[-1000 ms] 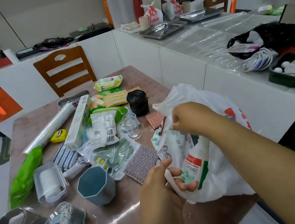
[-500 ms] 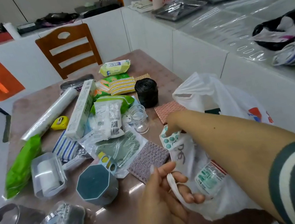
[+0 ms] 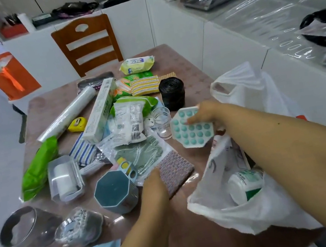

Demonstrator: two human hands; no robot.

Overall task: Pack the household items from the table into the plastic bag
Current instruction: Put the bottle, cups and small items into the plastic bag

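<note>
White cabinets and a wooden chair (image 3: 88, 43) ring the brown table (image 3: 194, 83), which is crowded with household items. From the head camera, the plastic bag (image 3: 265, 209) slumps at the table's 4 o'clock edge, mouth open, a white bottle (image 3: 246, 182) already inside. At 2 o'clock of the clutter, the right hand (image 3: 205, 114) pinches a white pad with teal bumps (image 3: 193, 131), lifted just above the bag's mouth. At 6 o'clock, the left hand (image 3: 155, 184) rests on a purple textured pad (image 3: 176, 170); whether its fingers grip it cannot be told. Neither hand holds the bag, so its mouth may sag shut and the bumpy pad could catch on the rim or knock the clear cup (image 3: 163, 123) beside it.
</note>
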